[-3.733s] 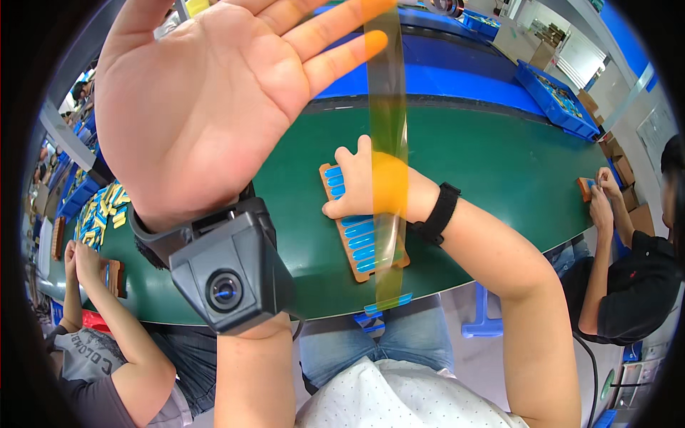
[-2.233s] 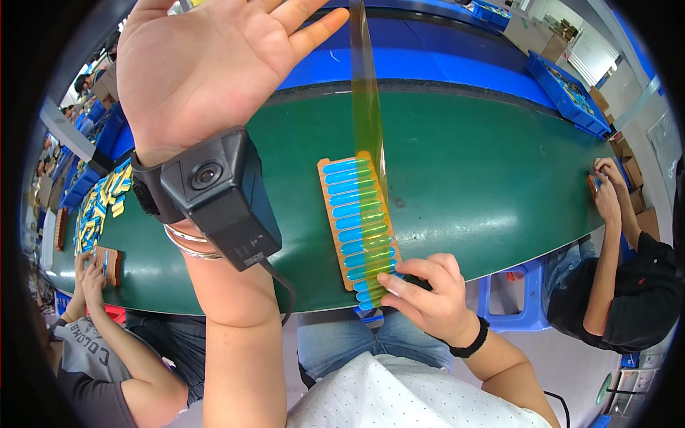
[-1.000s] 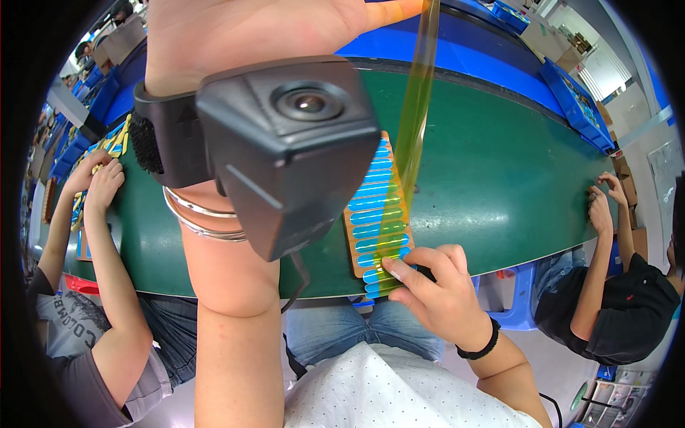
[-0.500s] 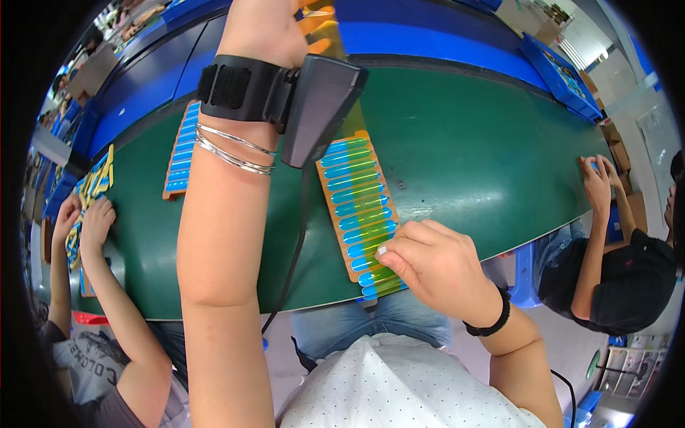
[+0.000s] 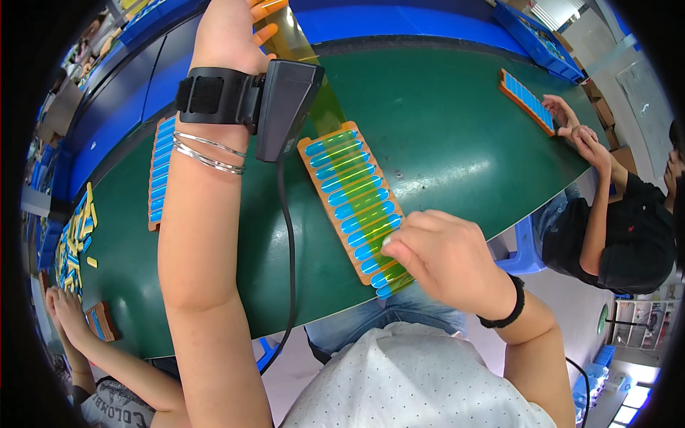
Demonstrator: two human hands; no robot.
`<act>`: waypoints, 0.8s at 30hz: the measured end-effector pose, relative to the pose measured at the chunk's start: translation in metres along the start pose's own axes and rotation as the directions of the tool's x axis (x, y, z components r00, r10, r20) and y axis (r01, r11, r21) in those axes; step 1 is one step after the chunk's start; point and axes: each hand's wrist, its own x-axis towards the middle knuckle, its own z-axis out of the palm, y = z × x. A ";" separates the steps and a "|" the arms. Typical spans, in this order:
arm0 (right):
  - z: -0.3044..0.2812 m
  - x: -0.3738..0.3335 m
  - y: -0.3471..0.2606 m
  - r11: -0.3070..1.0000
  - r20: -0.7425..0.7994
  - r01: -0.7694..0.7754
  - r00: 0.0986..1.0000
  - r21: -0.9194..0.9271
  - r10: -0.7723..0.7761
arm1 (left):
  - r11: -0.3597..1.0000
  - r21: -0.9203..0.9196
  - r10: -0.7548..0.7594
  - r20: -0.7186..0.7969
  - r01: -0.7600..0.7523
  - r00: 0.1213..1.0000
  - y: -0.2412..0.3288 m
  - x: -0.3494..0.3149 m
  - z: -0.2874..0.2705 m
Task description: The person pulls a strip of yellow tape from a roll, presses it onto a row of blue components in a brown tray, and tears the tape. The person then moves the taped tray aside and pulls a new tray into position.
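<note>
An orange-brown rack (image 5: 312, 162) holds a row of several blue, rounded pieces (image 5: 335, 184) side by side on the table in front of me. Over them runs a strip of clear yellow tape (image 5: 322, 107), stretching from the rack's near end up past its far end. My left hand (image 5: 239, 32), cut off by the upper edge, has its fingers closed on the far part of the tape; they look orange there. At the rack's right side near the close end, my right hand (image 5: 446, 260) is curled with thumb and fingers pinched over the tape. What it pinches is hidden.
A similar filled rack (image 5: 161, 175) lies left beyond my forearm. A pile of blue and yellow pieces (image 5: 71, 246) is at far left, by a co-worker's hands (image 5: 66, 314). At right, another co-worker's hands (image 5: 574, 128) touch a rack (image 5: 524, 100). A black cable (image 5: 289, 235) hangs from my wrist device.
The view has shifted, so my left arm and the rack appear farther left. The co-worker at right has a filled rack out on the table. The left co-worker's hands have left the pile.
</note>
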 end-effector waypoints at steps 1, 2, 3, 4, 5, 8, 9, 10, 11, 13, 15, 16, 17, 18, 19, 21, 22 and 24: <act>0.001 0.003 0.000 1.000 0.001 -0.012 1.000 0.000 0.012 | 0.999 -0.032 0.044 0.029 -0.043 0.999 -0.002 -0.003 0.001; 0.001 0.007 0.000 0.998 0.048 -0.070 0.996 0.006 0.070 | 0.994 -0.065 0.089 0.056 -0.085 0.994 -0.004 -0.007 0.002; 0.001 0.012 0.001 0.992 0.095 -0.128 0.987 0.010 0.127 | 0.997 0.009 0.074 0.024 -0.074 0.997 -0.001 -0.009 0.002; 0.001 0.016 0.002 0.991 0.096 -0.135 0.987 0.012 0.133 | 0.998 0.011 0.068 0.027 -0.068 0.997 0.001 -0.014 0.002; 0.002 0.021 0.003 0.988 0.110 -0.153 0.982 -0.019 0.155 | 0.996 0.044 0.079 0.040 -0.081 0.996 0.002 -0.018 0.003; 0.008 0.039 0.009 0.995 0.064 -0.099 0.993 0.023 0.098 | 0.999 0.036 -0.018 0.025 0.017 1.000 0.013 -0.008 -0.002; 0.009 0.045 0.011 0.994 0.067 -0.113 0.991 0.004 0.112 | 0.998 0.045 -0.037 0.000 0.037 0.999 0.014 -0.011 0.003; 0.010 0.050 0.012 0.992 0.069 -0.125 0.990 -0.015 0.126 | 0.997 0.053 -0.055 -0.027 0.057 0.998 0.014 -0.015 0.007; 0.013 0.054 0.014 0.994 0.032 -0.103 0.994 -0.040 0.104 | 0.997 0.055 -0.056 -0.026 0.058 0.998 0.013 -0.019 0.009; 0.014 0.063 0.016 0.994 0.025 -0.087 0.996 -0.059 0.089 | 0.984 0.179 -0.012 -0.003 0.012 1.000 0.012 -0.031 0.015; 0.014 0.071 0.019 0.994 0.017 -0.076 0.997 -0.085 0.077 | 0.985 0.174 -0.020 0.008 0.018 1.000 0.011 -0.033 0.020; 0.016 0.076 0.018 0.990 0.044 -0.100 0.994 -0.102 0.104 | 0.984 0.176 -0.021 0.000 0.021 1.000 0.013 -0.035 0.019; 0.017 0.081 0.017 0.985 0.070 -0.124 0.989 -0.121 0.133 | 0.984 0.179 -0.018 -0.004 0.019 1.000 0.014 -0.036 0.016; 0.019 0.085 0.017 0.986 0.070 -0.120 0.989 -0.118 0.129 | 0.982 0.183 -0.043 0.017 0.039 0.999 0.015 -0.035 0.012; 0.020 0.091 0.018 0.984 0.066 -0.133 0.988 -0.117 0.141 | 0.981 0.186 -0.065 0.039 0.057 0.997 0.015 -0.033 0.008; 0.024 0.101 0.019 0.981 0.059 -0.158 0.984 -0.116 0.166 | 0.983 0.173 -0.067 0.060 0.056 0.996 0.005 -0.025 -0.001; 0.024 0.107 0.022 0.980 0.057 -0.157 0.985 -0.119 0.165 | 0.986 0.156 -0.072 0.090 0.057 0.993 0.005 -0.027 0.002; 0.025 0.117 0.030 0.960 0.119 -0.255 0.956 -0.114 0.269 | 0.976 0.210 -0.067 0.037 0.058 0.997 0.000 -0.031 0.007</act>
